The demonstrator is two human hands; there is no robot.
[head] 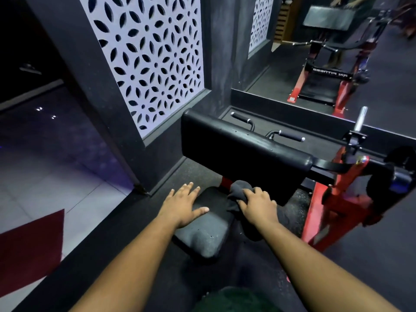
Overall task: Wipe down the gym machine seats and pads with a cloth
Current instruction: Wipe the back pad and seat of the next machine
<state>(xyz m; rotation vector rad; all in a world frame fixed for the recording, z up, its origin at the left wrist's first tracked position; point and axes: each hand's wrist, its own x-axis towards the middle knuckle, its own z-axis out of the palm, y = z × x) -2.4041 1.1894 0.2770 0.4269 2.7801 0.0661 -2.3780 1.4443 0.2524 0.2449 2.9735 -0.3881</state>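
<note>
Left hand (183, 204): we lay it flat on the seat (203, 235), fingers apart.
Right hand (258, 204): we squeeze the cloth (238, 191), fingers curled tight.

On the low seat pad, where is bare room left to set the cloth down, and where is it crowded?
The seat pad is bare along its near edge, below the left hand, which lies flat on it. Its far end is crowded: the right hand grips the dark cloth right under the big chest pad.
</note>
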